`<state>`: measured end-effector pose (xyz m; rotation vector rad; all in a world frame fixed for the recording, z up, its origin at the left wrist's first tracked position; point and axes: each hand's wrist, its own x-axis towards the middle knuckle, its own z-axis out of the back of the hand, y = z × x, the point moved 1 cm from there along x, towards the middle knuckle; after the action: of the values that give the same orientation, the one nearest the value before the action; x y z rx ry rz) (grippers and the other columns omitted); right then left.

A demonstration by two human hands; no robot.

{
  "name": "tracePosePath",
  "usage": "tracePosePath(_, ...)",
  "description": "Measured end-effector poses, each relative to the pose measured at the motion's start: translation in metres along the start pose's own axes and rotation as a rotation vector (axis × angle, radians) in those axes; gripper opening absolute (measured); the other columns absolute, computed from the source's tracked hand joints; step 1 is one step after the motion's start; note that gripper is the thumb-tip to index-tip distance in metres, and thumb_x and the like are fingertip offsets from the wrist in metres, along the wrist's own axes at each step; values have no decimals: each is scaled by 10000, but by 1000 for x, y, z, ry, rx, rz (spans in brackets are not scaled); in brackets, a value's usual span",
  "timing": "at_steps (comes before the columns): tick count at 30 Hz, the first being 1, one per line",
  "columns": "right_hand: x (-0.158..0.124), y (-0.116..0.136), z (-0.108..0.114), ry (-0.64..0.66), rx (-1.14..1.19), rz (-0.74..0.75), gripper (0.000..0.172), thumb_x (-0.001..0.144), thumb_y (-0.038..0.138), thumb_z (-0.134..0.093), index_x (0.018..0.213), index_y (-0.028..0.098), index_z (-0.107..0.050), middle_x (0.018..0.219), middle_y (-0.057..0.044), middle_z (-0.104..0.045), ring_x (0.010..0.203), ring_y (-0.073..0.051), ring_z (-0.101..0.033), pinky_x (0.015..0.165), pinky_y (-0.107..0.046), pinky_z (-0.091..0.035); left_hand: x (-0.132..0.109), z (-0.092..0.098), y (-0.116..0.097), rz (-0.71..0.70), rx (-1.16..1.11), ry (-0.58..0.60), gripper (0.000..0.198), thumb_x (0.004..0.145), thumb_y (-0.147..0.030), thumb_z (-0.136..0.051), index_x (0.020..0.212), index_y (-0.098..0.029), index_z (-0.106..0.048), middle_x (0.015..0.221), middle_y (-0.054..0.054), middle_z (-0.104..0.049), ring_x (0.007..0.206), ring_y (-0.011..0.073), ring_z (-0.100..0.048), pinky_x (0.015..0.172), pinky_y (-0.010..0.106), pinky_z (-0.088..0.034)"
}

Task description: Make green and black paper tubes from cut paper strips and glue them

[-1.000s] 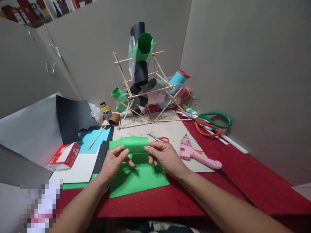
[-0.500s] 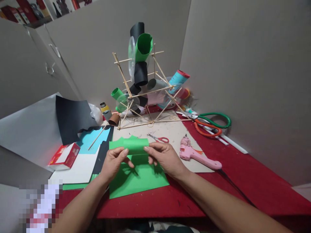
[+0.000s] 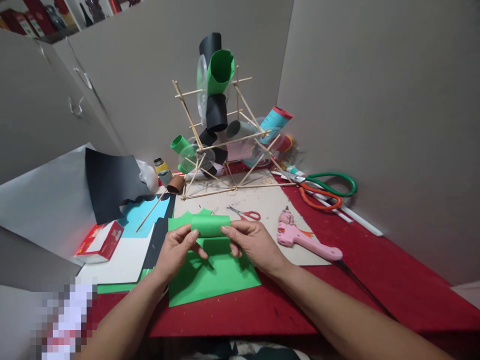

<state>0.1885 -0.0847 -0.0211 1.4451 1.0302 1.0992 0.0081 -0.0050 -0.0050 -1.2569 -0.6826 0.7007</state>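
Observation:
Both of my hands pinch a rolled piece of green paper [image 3: 211, 226], held sideways as a tube. My left hand [image 3: 179, 250] is closed on its left end, thumb on the near side. The right end sits between the thumb and fingers of my right hand [image 3: 255, 244]. Beneath the roll lies a flat green sheet [image 3: 210, 282] with a jagged far edge. Small red-handled scissors [image 3: 249, 215] lie just beyond my right hand. To its right a pink glue gun [image 3: 300, 240] rests on a pale board [image 3: 258, 197].
At the back stands a wooden stick frame [image 3: 221, 146] carrying green and black paper tubes. Large scissors [image 3: 326, 187] with green and orange handles lie at right. A red box [image 3: 101, 241], blue paper [image 3: 144, 215] and a curled black sheet [image 3: 108, 182] occupy the left.
Almost nothing differs. The green roll and my hands hold nearly the same pose, with only a very slight shift of the roll and of the camera view.

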Motion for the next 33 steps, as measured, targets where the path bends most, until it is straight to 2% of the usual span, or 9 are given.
tracePosePath(3, 1, -1, -1, 7, 50, -35, 400, 772, 493, -687, 564, 172, -572, 409, 40, -546, 362, -64, -422, 387, -179, -298, 1, 0, 1, -14, -19, -20, 343, 860, -423, -624, 670, -180, -475, 487, -42, -592, 519, 171, -660, 556, 248, -344)
tracePosePath(8, 3, 0, 1, -50, 146, -50, 395, 772, 507, -679, 588, 174, -575, 390, 49, -534, 340, -57, -397, 367, -174, -269, -1, -2, -1, -7, 10, 33, 355, 852, -426, -632, 650, -169, -492, 494, -6, -637, 513, 161, -654, 594, 251, -377)
tracePosePath(14, 2, 1, 0, 25, 93, -50, 401, 752, 511, -698, 576, 173, -570, 402, 41, -543, 357, -68, -414, 384, -188, -286, 2, -1, 2, 16, -69, 10, 360, 845, -499, -610, 729, -171, -516, 540, -61, -521, 474, 162, -662, 485, 215, -338)
tracePosePath(16, 2, 0, 0, 15, 111, -61, 405, 755, 516, -693, 579, 175, -563, 389, 47, -529, 349, -67, -398, 384, -192, -273, 2, -2, 2, -1, -33, 4, 375, 854, -501, -596, 700, -173, -500, 501, -74, -455, 461, 163, -659, 451, 207, -298)
tracePosePath(19, 2, 0, 1, -21, 123, -58, 406, 773, 512, -679, 585, 171, -564, 374, 60, -499, 348, -58, -365, 395, -192, -257, 1, -3, -1, -9, 16, 39, 371, 865, -502, -580, 702, -181, -494, 453, -82, -409, 475, 174, -660, 471, 219, -333)
tracePosePath(23, 2, 2, 2, -8, 100, -50, 392, 789, 503, -661, 608, 165, -578, 376, 69, -481, 358, -51, -349, 403, -188, -245, 0, -5, -4, 37, -13, 56, 358, 819, -529, -630, 826, -188, -522, 463, -91, -442, 476, 182, -658, 487, 232, -355)
tracePosePath(28, 0, 3, -1, 65, 37, -27, 388, 771, 453, -694, 559, 164, -549, 387, 69, -476, 374, -51, -383, 415, -184, -283, 1, -1, -3, 25, -36, 16, 356, 842, -490, -622, 719, -183, -490, 472, -76, -509, 440, 144, -628, 482, 227, -317)
tracePosePath(31, 0, 4, -2, 33, 85, -56, 312, 716, 457, -739, 702, 160, -646, 413, 69, -513, 377, -71, -445, 399, -185, -319, 0, 0, -5, -12, 6, -14, 343, 855, -462, -611, 685, -179, -519, 491, -48, -568, 466, 147, -620, 544, 258, -386)
tracePosePath(33, 0, 4, -2, -4, 113, -72, 340, 680, 465, -762, 789, 152, -684, 434, 60, -547, 383, -81, -474, 387, -185, -336, -2, 0, -7, -52, 70, -44, 344, 861, -439, -610, 650, -179, -531, 483, -35, -585, 495, 150, -619, 587, 274, -407)
